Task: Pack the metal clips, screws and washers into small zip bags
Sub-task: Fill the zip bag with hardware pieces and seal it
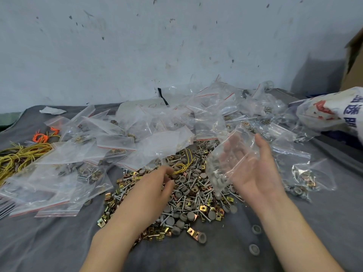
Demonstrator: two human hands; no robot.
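Hardware pile (188, 203) ctr front, zip bags (125, 142) heaped behind & left — wire ties (19, 158) far left, sack (330, 110) far right.

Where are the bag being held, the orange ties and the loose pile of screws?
held bag (222, 163): head view, its lower part with grey pieces inside.
orange ties (42, 137): head view, middle of the bunch.
loose pile (188, 205): head view, centre of the heap.

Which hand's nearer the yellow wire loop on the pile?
Left. The left hand lies beside the yellow wire loop; the right hand is farther right, holding a zip bag.
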